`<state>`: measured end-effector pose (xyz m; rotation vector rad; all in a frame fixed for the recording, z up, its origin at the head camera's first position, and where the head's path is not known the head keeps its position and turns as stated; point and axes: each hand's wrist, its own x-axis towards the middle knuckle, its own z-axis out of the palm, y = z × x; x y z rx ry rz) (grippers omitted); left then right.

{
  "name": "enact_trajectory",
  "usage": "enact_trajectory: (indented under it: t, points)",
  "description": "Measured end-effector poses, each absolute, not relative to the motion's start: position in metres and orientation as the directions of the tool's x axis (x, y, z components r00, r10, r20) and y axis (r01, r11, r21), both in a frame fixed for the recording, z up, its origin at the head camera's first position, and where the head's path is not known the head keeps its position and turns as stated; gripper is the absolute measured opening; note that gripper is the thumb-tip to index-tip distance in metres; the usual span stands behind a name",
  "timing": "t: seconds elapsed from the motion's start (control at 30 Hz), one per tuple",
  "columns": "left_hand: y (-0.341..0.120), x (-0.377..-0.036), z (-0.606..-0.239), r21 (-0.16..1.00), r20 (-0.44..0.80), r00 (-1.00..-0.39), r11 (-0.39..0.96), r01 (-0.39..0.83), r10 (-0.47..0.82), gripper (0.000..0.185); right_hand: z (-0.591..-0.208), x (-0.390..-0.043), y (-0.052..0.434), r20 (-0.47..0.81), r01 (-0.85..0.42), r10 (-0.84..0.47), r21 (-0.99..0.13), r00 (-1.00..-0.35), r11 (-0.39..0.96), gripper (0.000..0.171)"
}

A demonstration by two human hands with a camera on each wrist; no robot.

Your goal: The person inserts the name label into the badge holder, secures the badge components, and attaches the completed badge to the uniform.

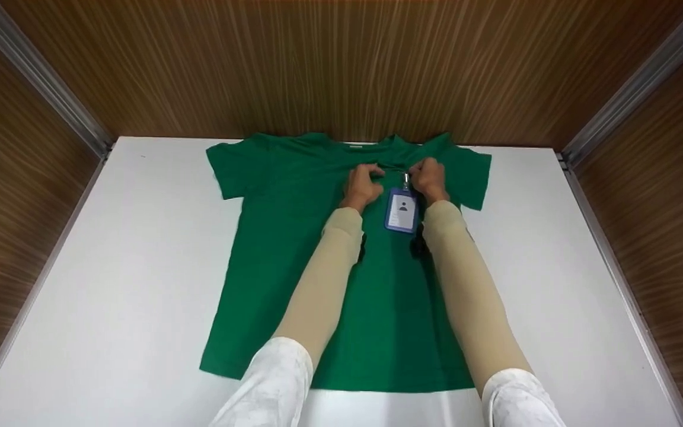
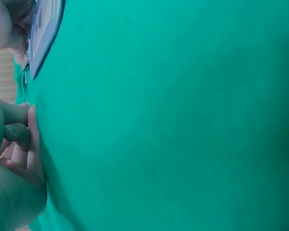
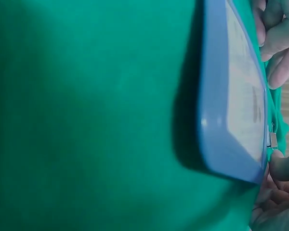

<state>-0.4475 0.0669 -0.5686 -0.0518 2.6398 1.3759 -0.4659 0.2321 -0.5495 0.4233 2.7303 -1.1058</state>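
I look down at a white table [image 1: 110, 284] boxed in by wood-grain walls [image 1: 341, 65]. A green T-shirt [image 1: 294, 267] lies flat on it, neckline at twelve o'clock, hem at six o'clock near me, its short sleeves spread toward nine and three.

Going from the left: my left hand [image 1: 363, 185] rests on the shirt's chest just below the collar, at about eleven o'clock from the badge. Its fingers are curled and bunch a small fold of green cloth; my left wrist view shows the fingertips [image 2: 20, 126] pressed into the fabric. A beige sleeve [image 1: 324, 279] covers that forearm.

Between my hands lies a blue badge holder [image 1: 402, 210] with a white card inside, flat on the shirt, its metal clip [image 1: 405, 178] pointing to twelve o'clock at the neckline. From my right wrist view the holder [image 3: 231, 96] appears edge-on, its rim raised slightly off the cloth.

My right hand [image 1: 430, 179] sits at about one o'clock from the badge, fingers curled tight right beside the clip. It seems to pinch the clip or the collar there; I cannot tell which.
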Motion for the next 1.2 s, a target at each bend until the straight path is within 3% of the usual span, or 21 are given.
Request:
enact_trajectory:
  t: [0.47, 0.8, 1.2]
  points:
    - [0.066, -0.450, -0.575, 0.798, -0.168, -0.985, 0.592, -0.112, 0.040, 0.044, -0.553, -0.468, 0.242, -0.297, 0.288, 0.101, -0.698, -0.950, 0.656, 0.029]
    - [0.061, -0.454, -0.581, 0.844, -0.078, -0.997, 0.533, -0.058, 0.014, 0.043, -0.549, -0.470, 0.254, -0.317, 0.269, 0.061, -0.669, -0.947, 0.693, 0.036]
    - [0.028, -0.438, -0.578, 0.818, -0.030, -0.999, 0.576, -0.001, 0.042, 0.043, -0.551, -0.448, 0.261, -0.246, 0.197, 0.024, -0.710, -0.969, 0.677, 0.035]
